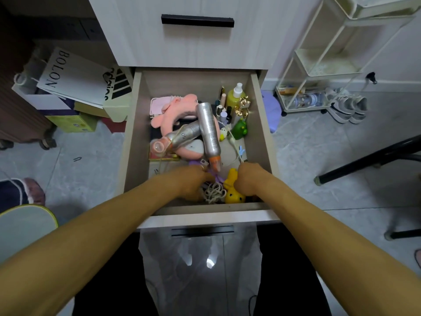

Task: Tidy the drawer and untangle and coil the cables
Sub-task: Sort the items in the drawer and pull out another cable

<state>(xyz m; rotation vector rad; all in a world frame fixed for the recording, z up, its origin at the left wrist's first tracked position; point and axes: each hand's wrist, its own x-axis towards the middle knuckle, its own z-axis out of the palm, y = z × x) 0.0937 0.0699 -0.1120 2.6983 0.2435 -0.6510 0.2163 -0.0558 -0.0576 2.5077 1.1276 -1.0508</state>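
Both our arms reach into the open drawer (133, 133). Our left hand (193, 181) curls, grip closed on purple cable ends beside a tangled pale cable bundle (214, 192) at the near edge. Our right hand (249, 179) is fisted; whether its grip holds the thin white cable (233, 144) we cannot tell. Two brushed-metal spray cans (208, 131) lie crossed over a pink plush (177, 110); a yellow rubber duck (233, 190) sits between the hands.

In my pale wood-grain drawer (134, 124) lie two silver bottles (208, 131) with orange caps, a pink plush (175, 110), a green toy (240, 130), a yellow toy (233, 190), a yellow spray bottle (235, 95) with a white top, and an off-white cable tangle (214, 192). The floor (330, 151) is grey marbled tile.
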